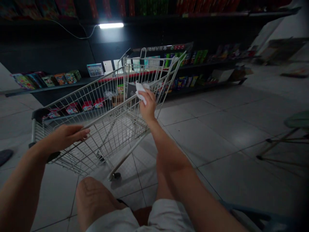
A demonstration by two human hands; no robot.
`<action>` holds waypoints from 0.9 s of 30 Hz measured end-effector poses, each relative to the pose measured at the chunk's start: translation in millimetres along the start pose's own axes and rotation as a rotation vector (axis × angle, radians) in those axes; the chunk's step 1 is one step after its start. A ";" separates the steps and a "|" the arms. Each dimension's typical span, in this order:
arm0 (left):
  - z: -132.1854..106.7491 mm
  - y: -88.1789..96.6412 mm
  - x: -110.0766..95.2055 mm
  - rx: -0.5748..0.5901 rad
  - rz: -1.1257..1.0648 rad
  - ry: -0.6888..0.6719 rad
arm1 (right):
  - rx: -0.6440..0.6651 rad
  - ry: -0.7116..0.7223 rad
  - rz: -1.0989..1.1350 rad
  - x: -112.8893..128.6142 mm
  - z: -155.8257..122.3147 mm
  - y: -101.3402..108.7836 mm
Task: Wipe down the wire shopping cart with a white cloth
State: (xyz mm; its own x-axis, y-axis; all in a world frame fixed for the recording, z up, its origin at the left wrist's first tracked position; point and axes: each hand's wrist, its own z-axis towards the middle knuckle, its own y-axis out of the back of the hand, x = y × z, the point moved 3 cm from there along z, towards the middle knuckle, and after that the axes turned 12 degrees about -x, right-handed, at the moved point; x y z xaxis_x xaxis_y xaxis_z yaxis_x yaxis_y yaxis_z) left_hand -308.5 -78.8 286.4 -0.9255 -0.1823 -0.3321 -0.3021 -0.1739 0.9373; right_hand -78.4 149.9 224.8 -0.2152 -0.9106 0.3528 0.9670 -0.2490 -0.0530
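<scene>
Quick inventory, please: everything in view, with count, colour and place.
shopping cart: one, silver-grey, centre
cloth: one, white, near the cart's handle end
shelving unit: one, dark, behind the cart
packaged goods: many, mixed colours, on the shelves
tube light: one, white, lit, on the shelving
seat: one, greenish, right edge
shoe-like object: one, dark, left edge
floor tiles: many, grey, throughout
legs: two, bare, bottom
shorts: one pair, pale, bottom
left hand: one, bare, at the cart's near rail
right hand: one, bare, holding the cloth

Wearer: pale greyish-white shorts [169, 211], fabric creased, hems above knee level. Left hand [69, 135], right hand [149, 104] and forearms [21, 185] bare.
</scene>
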 end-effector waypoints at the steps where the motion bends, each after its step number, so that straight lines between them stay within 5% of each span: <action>1: 5.1 -0.2 -1.6 0.018 -0.028 0.010 | -0.032 -0.015 0.000 3.0 -3.5 -2.6; 6: 38.9 -9.7 -33.0 0.132 -0.135 0.009 | 0.185 0.080 0.083 47.5 -86.1 -27.3; 10: 41.2 -13.3 -43.0 0.276 -0.229 0.109 | 0.386 0.037 0.127 51.7 -166.6 -22.1; 13: 35.1 -10.4 -40.7 0.280 -0.266 0.138 | 0.408 0.054 0.182 52.4 -171.1 -14.6; 19: 35.8 -11.8 -34.4 0.281 -0.284 0.166 | 0.199 0.142 0.080 73.4 -117.0 -32.2; 27: 36.2 -13.4 -32.8 0.282 -0.317 0.162 | 0.407 0.371 0.106 47.2 -253.3 -26.1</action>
State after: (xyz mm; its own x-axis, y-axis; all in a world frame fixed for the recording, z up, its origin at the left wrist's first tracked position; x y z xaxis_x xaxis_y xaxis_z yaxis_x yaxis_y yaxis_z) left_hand -282.4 -35.5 288.5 -0.7363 -0.3158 -0.5985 -0.6359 0.0205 0.7715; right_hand -148.3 29.8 6.3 -0.0760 -0.9971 0.0094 0.9446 -0.0690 0.3208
